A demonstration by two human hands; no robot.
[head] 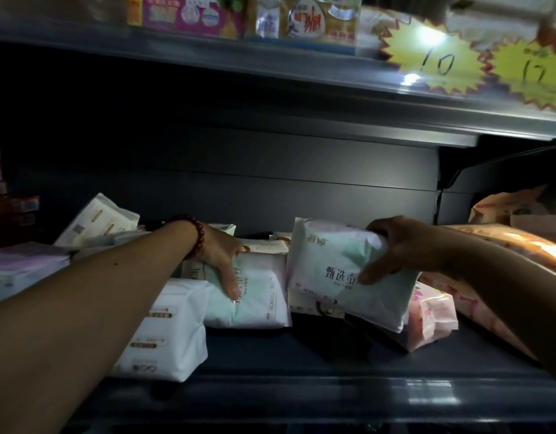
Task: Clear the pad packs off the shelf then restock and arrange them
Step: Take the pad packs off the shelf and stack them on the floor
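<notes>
On the dim shelf (301, 364), the left hand (219, 255) grips a mint pad pack (258, 302) lying left of centre, while the right hand (405, 245) grasps another mint pack (333, 270) tilted, right of it.

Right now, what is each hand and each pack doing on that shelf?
Left hand: closed on a pack, thumb across its front.
Left mint-and-white pack: upright on the shelf, gripped.
Right hand: clamped on a pack.
Right mint-and-white pack: tilted, seemingly lifted off the shelf.
White pack: standing at the front, untouched.
Pink pack: leaning, partly hidden behind the held one.
Shelf: partly stocked.
</notes>
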